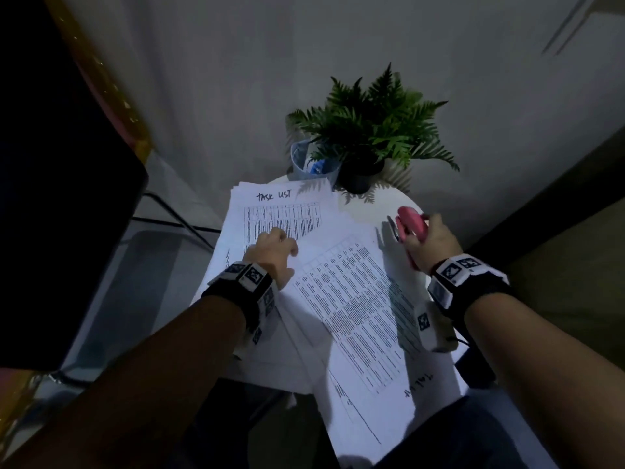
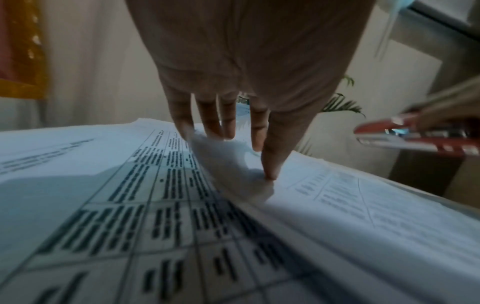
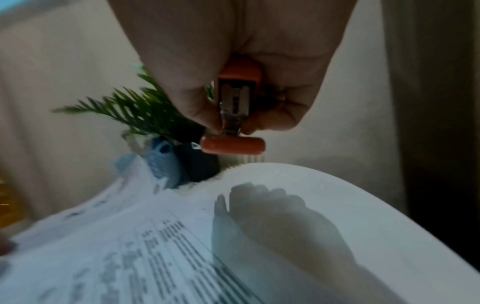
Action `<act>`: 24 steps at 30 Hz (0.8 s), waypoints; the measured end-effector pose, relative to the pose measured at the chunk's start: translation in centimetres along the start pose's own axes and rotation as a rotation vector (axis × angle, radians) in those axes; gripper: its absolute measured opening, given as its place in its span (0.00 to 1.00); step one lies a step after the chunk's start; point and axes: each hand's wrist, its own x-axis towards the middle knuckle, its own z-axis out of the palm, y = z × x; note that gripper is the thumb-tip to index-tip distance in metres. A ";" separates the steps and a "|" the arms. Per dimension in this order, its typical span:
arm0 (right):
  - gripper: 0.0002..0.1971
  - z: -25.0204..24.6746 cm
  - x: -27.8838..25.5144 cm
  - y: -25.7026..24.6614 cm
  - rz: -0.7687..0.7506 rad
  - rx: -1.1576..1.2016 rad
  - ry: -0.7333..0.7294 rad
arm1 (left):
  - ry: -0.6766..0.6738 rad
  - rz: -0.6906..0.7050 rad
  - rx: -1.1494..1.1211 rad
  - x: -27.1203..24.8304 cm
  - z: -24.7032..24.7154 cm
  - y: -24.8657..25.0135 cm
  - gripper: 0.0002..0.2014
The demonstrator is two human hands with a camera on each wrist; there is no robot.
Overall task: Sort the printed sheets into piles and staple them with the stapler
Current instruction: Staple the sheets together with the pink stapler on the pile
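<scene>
Printed sheets cover a small round white table (image 1: 392, 201). A sheet headed "TASK LIST" (image 1: 297, 211) lies at the back, and a tilted printed sheet (image 1: 355, 306) overlaps it nearer me. My left hand (image 1: 280, 247) is at that sheet's far corner; in the left wrist view its thumb (image 2: 270, 168) and fingers (image 2: 207, 123) pinch the raised corner (image 2: 228, 164). My right hand (image 1: 426, 231) grips a pink stapler (image 1: 409, 221) held just above the table's right side, its mouth toward the sheets. The stapler (image 3: 239, 96) shows its metal magazine between thumb and fingers.
A potted fern (image 1: 372, 130) and a clear cup (image 1: 302, 160) with small items stand at the table's back edge. A large dark object (image 1: 50, 198) fills the left. Sheets overhang the table's near edge toward my lap.
</scene>
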 end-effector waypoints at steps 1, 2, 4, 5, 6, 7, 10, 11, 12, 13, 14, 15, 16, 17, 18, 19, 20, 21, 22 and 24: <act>0.25 -0.2 -0.2 -0.5 -0.068 -0.004 -0.018 | -0.011 0.016 0.083 0.0 0.1 0.0 0.16; 0.26 -0.4 -0.6 -1.3 -0.147 -0.006 -0.039 | -0.038 0.018 0.119 0.0 0.1 -0.1 0.17; 0.27 0.1 -1.6 -3.0 -0.304 -0.035 -0.113 | -0.146 0.000 0.058 0.0 0.0 -0.2 0.19; 0.27 0.6 -2.1 -3.8 -0.373 -0.072 -0.165 | -0.194 0.005 0.032 0.0 -0.1 -0.2 0.20; 0.27 1.3 -2.6 -4.4 -0.435 -0.124 -0.225 | -0.232 0.015 0.037 -0.1 -0.3 -0.2 0.20; 0.28 2.3 -2.9 -4.8 -0.478 -0.191 -0.286 | -0.263 0.024 0.054 -0.1 -0.5 -0.2 0.20; 0.30 5.5 -3.7 -5.1 -0.516 -0.376 -0.413 | -0.320 0.052 0.100 -0.2 -0.7 -0.3 0.21; 0.29 6.4 -3.9 -5.0 -0.520 -0.403 -0.433 | -0.321 0.063 0.109 -0.3 -0.6 -0.4 0.22; 0.28 7.1 -4.0 -4.9 -0.519 -0.419 -0.444 | -0.310 0.075 0.114 -0.5 -0.4 -0.5 0.22; 0.27 7.7 -4.1 -4.7 -0.516 -0.426 -0.449 | -0.289 0.092 0.114 -0.6 -0.3 -0.6 0.22; 0.26 8.2 -4.2 -4.6 -0.509 -0.425 -0.450 | -0.273 0.107 0.116 -0.8 -0.2 -0.6 0.22; 0.26 8.6 -4.4 -4.6 -0.498 -0.419 -0.445 | -0.262 0.122 0.122 -0.9 -0.1 -0.7 0.22; 0.25 8.9 -4.5 -4.5 -0.484 -0.408 -0.435 | -0.257 0.134 0.130 -0.9 0.0 -0.8 0.22; 0.25 9.2 -4.6 -4.6 -0.473 -0.391 -0.423 | -0.255 0.147 0.137 -0.9 0.0 -0.9 0.22; 0.24 9.5 -4.6 -4.8 -0.469 -0.378 -0.411 | -0.259 0.149 0.138 -0.9 0.0 -0.9 0.22; 0.24 9.8 -4.6 -5.0 -0.466 -0.377 -0.405 | -0.263 0.149 0.141 -0.8 0.1 -1.0 0.23; 0.25 10.0 -4.5 -5.1 -0.458 -0.386 -0.405 | -0.268 0.150 0.152 -0.8 0.2 -1.0 0.23; 0.27 10.3 -4.4 -5.3 -0.447 -0.401 -0.409 | -0.272 0.153 0.168 -0.8 0.3 -0.9 0.23; 0.28 10.5 -4.3 -5.4 -0.435 -0.412 -0.412 | -0.275 0.153 0.176 -0.8 0.4 -0.9 0.23; 0.30 10.8 -4.2 -5.4 -0.419 -0.415 -0.405 | -0.265 0.147 0.167 -0.7 0.4 -0.9 0.23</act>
